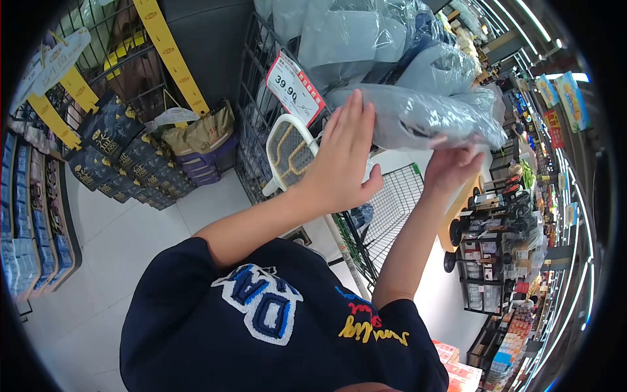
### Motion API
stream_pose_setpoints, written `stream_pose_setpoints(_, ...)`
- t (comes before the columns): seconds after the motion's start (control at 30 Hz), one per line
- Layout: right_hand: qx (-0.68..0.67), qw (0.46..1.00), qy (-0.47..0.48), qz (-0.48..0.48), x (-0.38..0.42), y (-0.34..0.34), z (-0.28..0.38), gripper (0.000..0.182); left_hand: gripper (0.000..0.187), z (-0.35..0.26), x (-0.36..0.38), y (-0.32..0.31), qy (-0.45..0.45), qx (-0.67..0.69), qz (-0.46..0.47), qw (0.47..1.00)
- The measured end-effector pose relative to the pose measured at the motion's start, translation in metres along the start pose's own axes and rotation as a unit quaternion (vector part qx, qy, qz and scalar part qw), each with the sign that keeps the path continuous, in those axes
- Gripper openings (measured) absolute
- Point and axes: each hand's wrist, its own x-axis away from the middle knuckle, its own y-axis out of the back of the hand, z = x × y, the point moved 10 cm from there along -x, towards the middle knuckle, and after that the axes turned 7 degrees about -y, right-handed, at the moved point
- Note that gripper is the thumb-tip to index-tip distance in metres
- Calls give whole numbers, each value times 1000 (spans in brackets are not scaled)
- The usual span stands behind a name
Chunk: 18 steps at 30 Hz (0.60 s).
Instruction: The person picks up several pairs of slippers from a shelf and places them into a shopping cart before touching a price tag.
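A grey pillow in clear plastic wrap (pixel 424 114) sticks out from a stack of similar wrapped pillows (pixel 366 39) in a tall black wire bin (pixel 256 124). My left hand (pixel 339 160) is flat, fingers straight, and presses against the near end of the pillow. My right hand (pixel 457 166) is under the pillow's far part, fingers curled onto the plastic wrap. Both arms reach up from my dark blue shirt (pixel 274 326).
A price tag reading 39.90 (pixel 294 81) hangs on the bin, and a white racket-shaped swatter (pixel 287 153) leans against it. A black wire basket (pixel 392 209) stands below. Dark product bags (pixel 124 157) sit at left, a small goods stand (pixel 490 242) at right.
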Motion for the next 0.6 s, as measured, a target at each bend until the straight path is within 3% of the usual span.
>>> stream_pose_setpoints(0.2,-45,998,-34,-32,46,-11,47,80,94,-44,1,-1,-119,72,-63,988)
stream_pose_setpoints(0.5,106,988,-24,-113,123,111,79,75,47,-127,28,-42,-211,194,26,958)
stream_pose_setpoints(0.6,168,970,-45,-168,158,169,83,74,68,-121,33,-79,-149,255,72,953)
